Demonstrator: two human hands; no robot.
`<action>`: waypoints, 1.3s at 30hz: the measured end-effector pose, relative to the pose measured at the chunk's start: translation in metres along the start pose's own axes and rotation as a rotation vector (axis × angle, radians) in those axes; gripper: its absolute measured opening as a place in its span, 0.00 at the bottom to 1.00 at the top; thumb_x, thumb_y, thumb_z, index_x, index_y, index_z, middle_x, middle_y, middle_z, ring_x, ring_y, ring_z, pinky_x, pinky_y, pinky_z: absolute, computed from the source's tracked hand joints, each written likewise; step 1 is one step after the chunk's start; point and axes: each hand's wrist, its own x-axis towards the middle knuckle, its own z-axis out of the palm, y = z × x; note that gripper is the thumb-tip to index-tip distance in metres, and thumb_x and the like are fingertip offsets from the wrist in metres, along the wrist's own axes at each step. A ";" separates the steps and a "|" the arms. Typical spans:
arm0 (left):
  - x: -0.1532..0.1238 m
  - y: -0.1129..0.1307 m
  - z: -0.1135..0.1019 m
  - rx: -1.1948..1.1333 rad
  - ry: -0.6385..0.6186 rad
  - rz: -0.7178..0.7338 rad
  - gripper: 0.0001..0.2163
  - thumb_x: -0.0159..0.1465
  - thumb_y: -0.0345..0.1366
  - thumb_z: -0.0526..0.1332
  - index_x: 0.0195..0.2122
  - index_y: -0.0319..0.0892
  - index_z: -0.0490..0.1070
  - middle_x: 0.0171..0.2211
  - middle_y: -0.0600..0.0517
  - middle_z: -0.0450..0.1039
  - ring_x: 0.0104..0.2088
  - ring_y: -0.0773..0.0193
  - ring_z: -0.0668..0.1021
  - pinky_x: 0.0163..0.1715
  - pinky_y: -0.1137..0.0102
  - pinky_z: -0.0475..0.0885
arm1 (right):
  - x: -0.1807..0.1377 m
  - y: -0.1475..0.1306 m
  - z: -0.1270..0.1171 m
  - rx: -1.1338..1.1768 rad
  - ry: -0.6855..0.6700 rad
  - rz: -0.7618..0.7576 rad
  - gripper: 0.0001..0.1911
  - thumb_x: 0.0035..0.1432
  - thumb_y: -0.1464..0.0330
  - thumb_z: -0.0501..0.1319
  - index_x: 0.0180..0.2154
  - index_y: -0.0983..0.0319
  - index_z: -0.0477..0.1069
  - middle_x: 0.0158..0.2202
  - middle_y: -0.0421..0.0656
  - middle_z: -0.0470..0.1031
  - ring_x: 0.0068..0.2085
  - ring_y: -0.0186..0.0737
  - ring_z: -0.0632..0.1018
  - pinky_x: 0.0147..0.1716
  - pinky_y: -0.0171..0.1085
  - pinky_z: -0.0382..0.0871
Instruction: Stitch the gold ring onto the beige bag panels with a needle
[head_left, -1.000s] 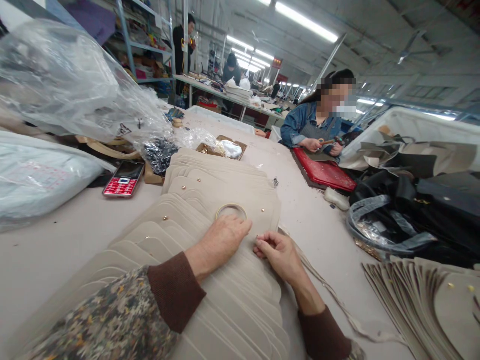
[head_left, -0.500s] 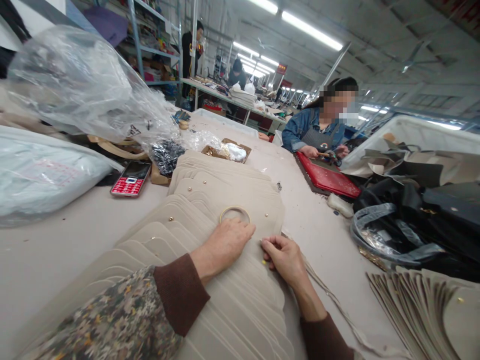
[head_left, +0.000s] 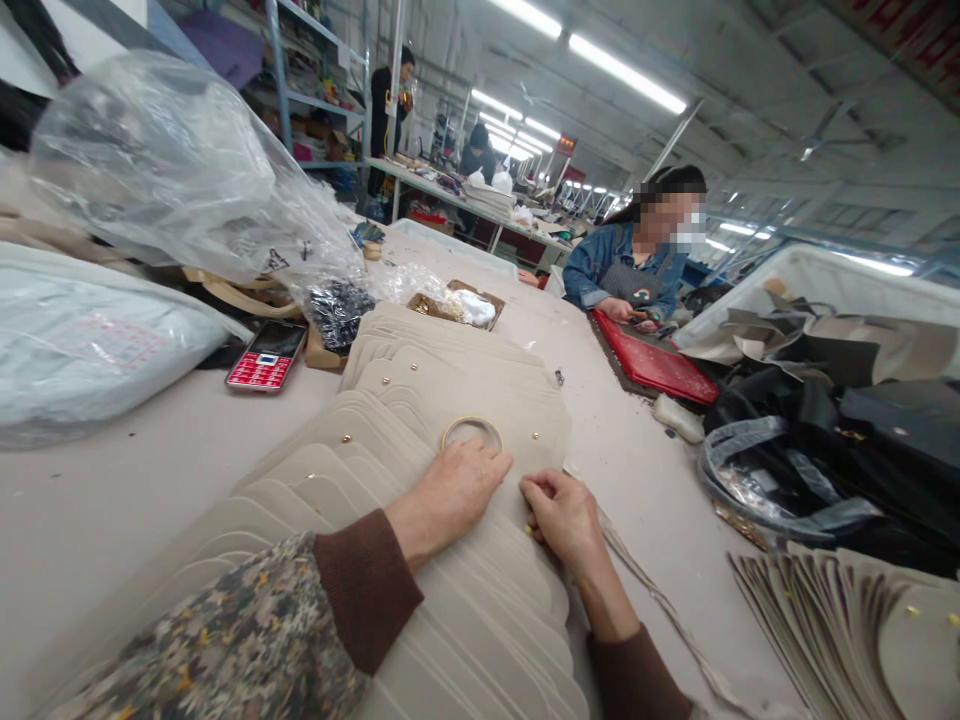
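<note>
Overlapping beige leather-like panels (head_left: 450, 560) with rounded ends lie fanned out in front of me. Small gold metal studs (head_left: 346, 439) dot several of them. My left hand (head_left: 456, 490) lies palm down on the panels, fingers pointing right, against the near side of a yellowish ring (head_left: 472, 420) like a tape roll, whose near part it covers. At the panels' right side, my right hand (head_left: 562, 515) has thumb and forefinger pinched at the surface; the small stud they hold is now hidden. A bit of yellow shows under its curled fingers.
A red keypad phone (head_left: 264, 358) and clear plastic bags (head_left: 172, 170) are at left. Ahead stands a small box of metal parts (head_left: 427, 305). Across the table a co-worker (head_left: 630, 260) handles something by a red board (head_left: 660, 365). Black bags (head_left: 847, 450) and stacked beige pieces (head_left: 832, 620) lie right.
My right fingertips have come down slightly onto the panel, and the stud that showed at their tip is now covered. My left hand stays put. The co-worker's hands have moved closer together.
</note>
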 end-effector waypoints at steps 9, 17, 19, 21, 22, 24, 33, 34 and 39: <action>0.003 0.002 -0.005 0.000 -0.033 -0.010 0.06 0.67 0.28 0.52 0.37 0.40 0.67 0.34 0.49 0.73 0.38 0.57 0.73 0.36 0.65 0.66 | 0.000 0.006 -0.002 0.137 -0.066 0.122 0.17 0.54 0.57 0.56 0.26 0.63 0.69 0.14 0.34 0.66 0.12 0.28 0.67 0.11 0.27 0.60; 0.002 0.000 -0.003 -0.003 -0.020 -0.007 0.06 0.67 0.28 0.52 0.37 0.40 0.67 0.33 0.49 0.72 0.37 0.57 0.73 0.36 0.65 0.65 | -0.003 0.012 0.001 0.201 0.060 0.008 0.19 0.52 0.57 0.60 0.41 0.63 0.71 0.16 0.31 0.64 0.12 0.30 0.66 0.08 0.28 0.56; 0.002 0.000 -0.002 -0.005 -0.010 -0.004 0.06 0.67 0.28 0.52 0.36 0.40 0.67 0.33 0.49 0.72 0.37 0.58 0.73 0.36 0.65 0.65 | -0.005 0.014 -0.002 0.256 0.047 0.063 0.18 0.52 0.56 0.59 0.38 0.63 0.70 0.17 0.33 0.67 0.12 0.31 0.67 0.09 0.28 0.57; 0.002 -0.001 -0.001 -0.004 -0.001 0.002 0.06 0.67 0.29 0.52 0.36 0.40 0.67 0.33 0.49 0.72 0.37 0.58 0.73 0.37 0.65 0.65 | -0.009 0.017 -0.006 0.211 0.035 0.035 0.17 0.53 0.56 0.59 0.33 0.63 0.71 0.18 0.37 0.70 0.15 0.32 0.69 0.12 0.30 0.61; 0.002 -0.002 0.000 -0.003 0.004 0.005 0.06 0.67 0.29 0.52 0.36 0.40 0.67 0.33 0.49 0.72 0.37 0.57 0.73 0.37 0.64 0.65 | -0.011 0.018 -0.007 0.148 0.039 -0.025 0.16 0.54 0.56 0.59 0.31 0.63 0.73 0.19 0.39 0.72 0.17 0.34 0.71 0.16 0.31 0.64; 0.003 -0.002 0.002 0.003 0.021 0.016 0.06 0.67 0.29 0.52 0.36 0.40 0.67 0.32 0.49 0.72 0.37 0.57 0.73 0.38 0.63 0.65 | -0.014 0.018 -0.007 0.005 0.081 -0.199 0.14 0.55 0.59 0.59 0.30 0.63 0.75 0.24 0.42 0.76 0.25 0.38 0.76 0.25 0.35 0.69; 0.005 -0.005 0.002 0.047 0.029 0.056 0.06 0.66 0.28 0.51 0.36 0.40 0.67 0.33 0.48 0.72 0.36 0.56 0.72 0.41 0.61 0.64 | -0.007 0.011 0.002 -0.280 0.189 -0.433 0.10 0.58 0.68 0.56 0.30 0.61 0.76 0.24 0.41 0.76 0.27 0.37 0.75 0.31 0.34 0.65; 0.004 -0.005 0.000 0.041 0.022 0.056 0.06 0.66 0.28 0.51 0.36 0.40 0.67 0.33 0.48 0.71 0.36 0.57 0.72 0.40 0.62 0.65 | -0.006 0.010 0.002 -0.308 0.191 -0.459 0.10 0.58 0.69 0.56 0.31 0.61 0.76 0.26 0.42 0.76 0.29 0.38 0.76 0.32 0.34 0.65; 0.000 -0.004 -0.012 0.003 -0.027 0.063 0.07 0.67 0.27 0.50 0.37 0.40 0.66 0.33 0.48 0.70 0.36 0.59 0.71 0.36 0.66 0.65 | -0.004 0.005 -0.008 -0.351 0.072 -0.465 0.11 0.59 0.69 0.56 0.31 0.60 0.76 0.30 0.43 0.76 0.33 0.38 0.76 0.37 0.34 0.65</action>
